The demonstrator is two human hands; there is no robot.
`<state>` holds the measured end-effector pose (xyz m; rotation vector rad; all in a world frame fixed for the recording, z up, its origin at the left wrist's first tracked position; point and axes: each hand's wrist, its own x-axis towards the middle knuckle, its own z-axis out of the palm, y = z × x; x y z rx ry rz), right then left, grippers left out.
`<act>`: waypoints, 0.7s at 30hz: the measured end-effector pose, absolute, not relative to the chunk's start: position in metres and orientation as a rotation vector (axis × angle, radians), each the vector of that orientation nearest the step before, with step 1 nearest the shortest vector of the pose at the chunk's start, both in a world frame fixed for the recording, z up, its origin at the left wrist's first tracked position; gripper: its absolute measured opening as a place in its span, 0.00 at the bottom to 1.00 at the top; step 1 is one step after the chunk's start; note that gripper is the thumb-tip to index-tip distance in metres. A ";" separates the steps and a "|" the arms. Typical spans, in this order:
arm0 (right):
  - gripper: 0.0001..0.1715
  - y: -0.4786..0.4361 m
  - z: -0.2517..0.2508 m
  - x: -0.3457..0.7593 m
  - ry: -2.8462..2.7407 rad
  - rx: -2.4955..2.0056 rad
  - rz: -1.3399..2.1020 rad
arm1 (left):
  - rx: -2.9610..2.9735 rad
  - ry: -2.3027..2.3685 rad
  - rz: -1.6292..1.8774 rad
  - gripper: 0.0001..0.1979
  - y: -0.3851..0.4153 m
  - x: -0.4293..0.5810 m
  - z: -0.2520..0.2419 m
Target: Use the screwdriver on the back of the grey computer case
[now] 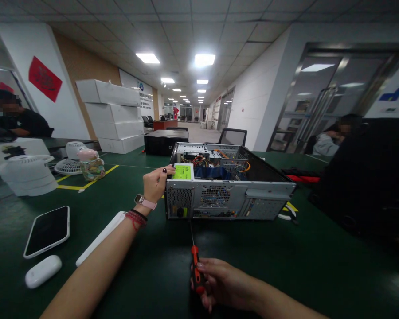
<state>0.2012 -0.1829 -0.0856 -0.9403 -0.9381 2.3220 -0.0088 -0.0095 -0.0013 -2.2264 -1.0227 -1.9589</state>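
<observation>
An opened computer case (232, 190) lies on its side on the green table, its rear panel facing me and cables showing inside. A power supply with a bright green label (182, 172) fills its near left corner. My left hand (157, 181) grips the case at that corner, fingers bent over the edge. In my right hand (216, 279) is a red and black screwdriver (195, 266), held by its handle. Its thin shaft points away from me to the lower edge of the rear panel, below the power supply. I cannot tell whether the tip touches a screw.
To the left lie a phone (48, 231), a white earbud case (44, 271) and a long white object (99, 239). Farther back stand white fans (26, 175), a jar with a pink lid (91, 164) and stacked white boxes (111, 116). A black bulk (369, 177) rises at right.
</observation>
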 end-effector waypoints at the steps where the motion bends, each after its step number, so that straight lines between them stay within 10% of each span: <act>1: 0.21 -0.183 -0.085 0.202 -0.943 -0.939 2.325 | -2.230 -1.018 -1.956 0.21 -0.010 -0.009 -0.001; 21: 0.22 -0.177 -0.087 0.206 -0.934 -0.735 2.459 | -2.221 -1.015 -1.911 0.21 -0.011 -0.008 0.000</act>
